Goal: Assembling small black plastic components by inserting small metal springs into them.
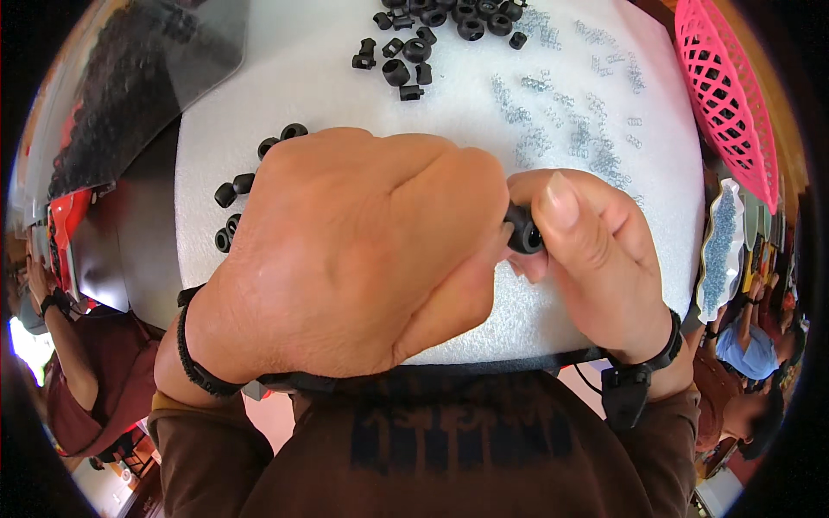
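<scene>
Between the thumb and fingers of my right hand (596, 250), a small black cord lock barrel (525, 231) is pinched, its round hole facing the front right. My left hand (354, 250) is closed, its back turned up, and meets the barrel's left side. Its fingers are mostly hidden, so what they grip does not show. Just left of that hand, several black cord lock pieces (225, 194) lie in small groups on the white foam sheet (449, 121).
Loose black barrels and plungers (416, 50) are heaped at the far middle. Tiny metal springs (580, 138) lie scattered at the far right. A pink lattice basket (725, 95) and a white tray of springs (718, 250) stand right; a clear bin of black parts (147, 78) stands left. Other people sit on both sides.
</scene>
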A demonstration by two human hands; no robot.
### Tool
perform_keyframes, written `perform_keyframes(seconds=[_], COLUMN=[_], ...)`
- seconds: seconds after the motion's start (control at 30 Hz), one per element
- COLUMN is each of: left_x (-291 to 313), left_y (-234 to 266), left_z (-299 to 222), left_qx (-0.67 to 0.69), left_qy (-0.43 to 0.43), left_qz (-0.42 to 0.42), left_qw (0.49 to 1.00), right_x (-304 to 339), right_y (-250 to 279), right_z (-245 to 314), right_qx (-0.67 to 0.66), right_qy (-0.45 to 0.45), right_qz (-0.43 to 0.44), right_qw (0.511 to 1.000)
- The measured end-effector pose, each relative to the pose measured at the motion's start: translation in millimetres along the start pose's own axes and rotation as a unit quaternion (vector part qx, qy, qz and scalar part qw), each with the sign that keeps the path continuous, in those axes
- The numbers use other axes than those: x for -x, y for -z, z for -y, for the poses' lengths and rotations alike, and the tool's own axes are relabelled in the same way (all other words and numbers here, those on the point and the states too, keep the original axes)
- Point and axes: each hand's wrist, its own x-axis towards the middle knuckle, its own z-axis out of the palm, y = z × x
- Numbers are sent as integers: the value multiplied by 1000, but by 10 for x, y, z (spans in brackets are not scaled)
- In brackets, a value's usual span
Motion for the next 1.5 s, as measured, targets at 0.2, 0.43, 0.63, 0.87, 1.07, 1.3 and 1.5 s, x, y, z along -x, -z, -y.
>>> perform_keyframes(seconds=[0.2,0.43,0.63,0.87,1.07,1.3,1.5], left_x=[-4,49,57,58,106,157,95], left_y=[-15,-80,-107,-122,-169,-312,-299], left_z=[-53,-123,-200,-191,-155,-145,-127], left_qx=[-61,-106,-97,-208,-199,-211,-207], left_qy=[-8,-9,18,23,11,-18,-11], left_qz=[-9,-30,-20,41,33,17,1], left_qw=[998,994,995,977,979,977,978], right_x=[9,21,38,26,50,76,26], right_y=[1,-27,-58,-25,-26,-85,-2], right_z=[-28,-52,-27,-51,-85,-143,-79], right_qx=[180,190,104,40,50,3,53], right_qy=[150,193,138,72,55,71,88], right_qz=[-34,-49,-33,2,-2,-24,-9], right_qw=[972,961,984,997,997,997,995])
